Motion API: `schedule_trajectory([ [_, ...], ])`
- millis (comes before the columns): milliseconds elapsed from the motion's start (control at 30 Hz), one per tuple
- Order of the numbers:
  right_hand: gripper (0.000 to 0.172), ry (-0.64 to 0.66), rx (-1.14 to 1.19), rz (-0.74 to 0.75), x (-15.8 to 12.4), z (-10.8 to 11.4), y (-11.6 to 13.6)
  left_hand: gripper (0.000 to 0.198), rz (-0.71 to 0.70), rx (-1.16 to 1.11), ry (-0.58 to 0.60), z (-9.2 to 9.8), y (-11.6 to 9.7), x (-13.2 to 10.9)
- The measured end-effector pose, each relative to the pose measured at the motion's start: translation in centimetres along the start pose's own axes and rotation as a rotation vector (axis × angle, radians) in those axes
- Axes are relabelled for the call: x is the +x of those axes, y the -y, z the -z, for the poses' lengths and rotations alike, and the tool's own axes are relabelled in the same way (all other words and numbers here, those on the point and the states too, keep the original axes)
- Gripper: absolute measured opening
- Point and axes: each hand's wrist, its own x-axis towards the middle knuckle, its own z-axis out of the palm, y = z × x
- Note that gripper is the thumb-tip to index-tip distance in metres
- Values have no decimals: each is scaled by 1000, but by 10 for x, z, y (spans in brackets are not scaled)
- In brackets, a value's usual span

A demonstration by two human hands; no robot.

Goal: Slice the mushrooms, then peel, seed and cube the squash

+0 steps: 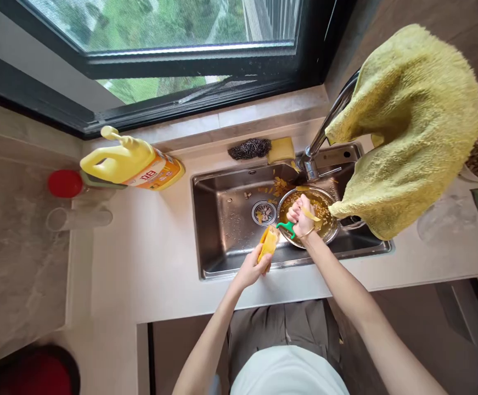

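My left hand (253,267) grips a chunk of yellow-orange pumpkin (269,243) over the front of the sink (226,225). Closed around a green peeler (287,227), my right hand (302,218) is above a round metal bowl (280,210). The peeler's head is beside the pumpkin's upper end; I cannot tell whether they touch. A strip of yellow peel (310,214) lies across my right hand. Murky yellowish liquid with pale bits fills part of the bowl, and my right hand hides some of it. Orange peelings (280,185) lie in the sink behind the drain (264,213).
A yellow towel (423,126) drapes over the faucet (311,164), overhanging the sink's right side. Behind the sink sit a dark scourer (249,148) and a yellow sponge (281,150). A yellow detergent bottle (134,164) stands left, near a clear cup (78,219).
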Motion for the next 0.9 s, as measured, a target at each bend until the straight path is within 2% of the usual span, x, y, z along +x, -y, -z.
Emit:
schedule_trajectory([
  [100,39,55,37,-116,-30,-22,-6,37,-6,-70,13,-6,4,3],
  [167,40,76,32,-166,-35,-27,-13,39,-7,-72,-14,-9,6,0],
  [233,39,58,7,-162,-23,-21,-20,41,7,-69,-32,-10,7,-5],
  [367,42,-185,-112,8,26,12,-20,44,25,-92,4,-5,5,-19],
  [433,42,-229,-156,68,41,25,-16,43,6,-83,27,-3,2,-22],
  [500,40,-193,-183,114,40,25,-10,39,-4,-42,33,-1,0,-19],
  [600,39,-67,-128,107,12,5,-5,36,7,61,-13,1,0,-12],
  [700,40,84,23,-80,-23,-22,-7,33,1,142,-27,3,0,-7],
  [767,40,141,74,-222,-34,-33,-13,32,-15,173,-11,4,-1,-7],
  [833,39,157,82,-308,-29,-34,-22,32,-23,177,0,4,-2,-9],
  [900,39,99,61,-281,-10,-24,-29,34,-18,161,3,3,-2,-14],
])
